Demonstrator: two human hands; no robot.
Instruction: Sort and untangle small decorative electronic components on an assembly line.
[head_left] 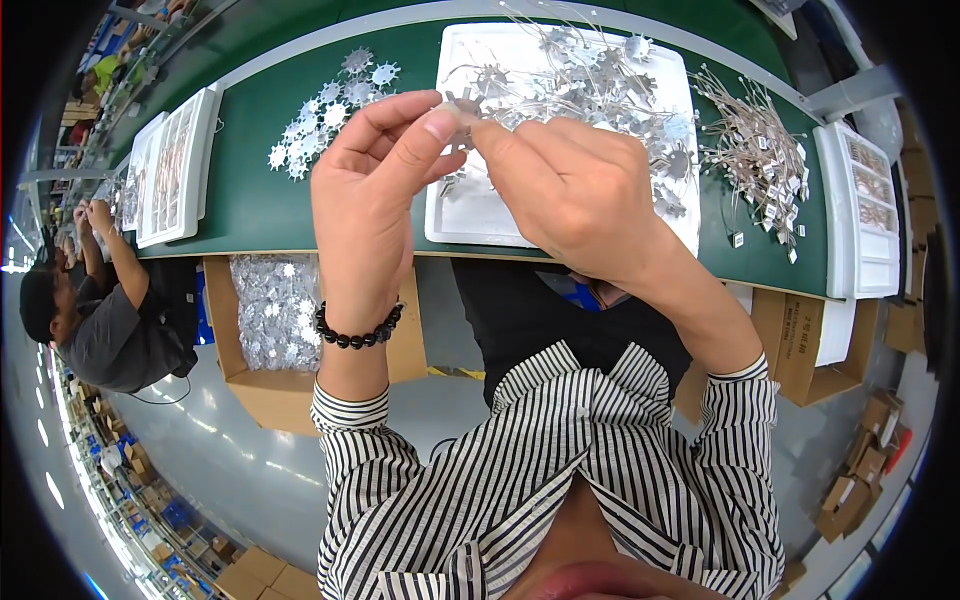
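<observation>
My left hand (372, 195) is raised above the green workbench, its thumb and forefinger pinching a silver toothed metal plate (466, 102). Fingers of my right hand (585, 195) close together against the same plate; whatever they pinch is too small or hidden to name. Behind both hands lies a white foam tray (478, 238) holding a heap of toothed plates with thin wires (600, 85). To the left on the bench is a loose pile of bare toothed plates (330, 118). On the right spreads a bundle of thin wires with small white ends (765, 150).
White trays (178, 170) stand at the bench's left end, with another stack (865, 210) at the right. Below the bench edge, an open carton (240, 375) holds many bagged plates; a second carton (800, 345) sits at right. A co-worker (115, 320) works at far left.
</observation>
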